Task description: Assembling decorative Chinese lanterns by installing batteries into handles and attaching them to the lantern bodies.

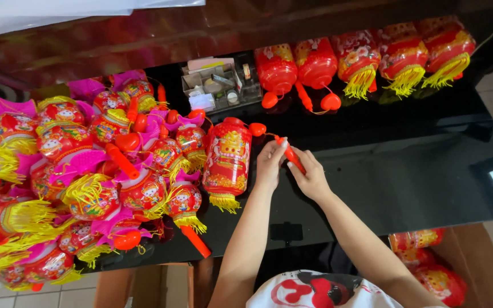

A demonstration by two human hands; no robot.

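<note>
— What have you got there?

— My right hand (310,174) is closed around a red stick handle (292,155); most of it is buried in my palm. My left hand (269,162) pinches its top end with the fingertips.

— And the lantern?

— The red lantern (227,162) lies on the black table (406,171) just left of my left hand, gold fringe toward me. A thin cord seems to run from its red cap to the handle, but I can hardly trace it.

— What else?

— A heap of lanterns (81,171) on the left runs out of view. A row of lanterns (366,60) lines the far edge beside a clear organiser tray (218,85), its contents too small to tell.
</note>
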